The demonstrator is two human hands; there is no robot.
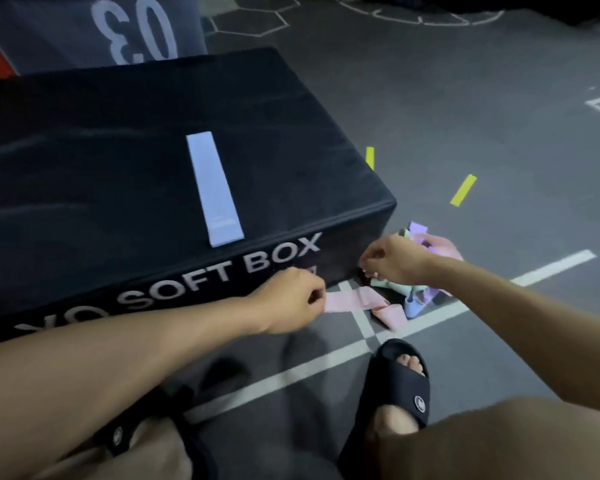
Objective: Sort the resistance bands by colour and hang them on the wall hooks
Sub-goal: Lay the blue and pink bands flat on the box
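Head view: a person crouches over bands lying on a gym floor beside a black box.
Pink band (355, 301): lies on the floor against the foot of the box, one end pinched in the left hand, the other end folded over near the pile; its long axis runs left to right, the free end pointing toward the pile.
Pile (418, 292): a tangle of pink, green, lilac and blue bands on the floor at the box's near corner, unsorted.
Blue band (215, 188): laid flat and straight on top of the box, long axis running away from the person, near end at the box's front edge.
Left hand (291, 299): fingers curled, pinching the end of the pink band.
Right hand (392, 259): fingers curled down into the pile; what they hold I cannot tell, as the hand hides it.
Progress: early, by my reading. One band is set apart on the box, one is being drawn free, most remain tangled. No hooks or wall are in sight, so hanging is all still to do.
Box (118, 140): soft black block marked SOFT BOX.
Floor (465, 116): dark, with white lines and two yellow strips (463, 190).
Foot: a black slide (404, 386) near the pile.
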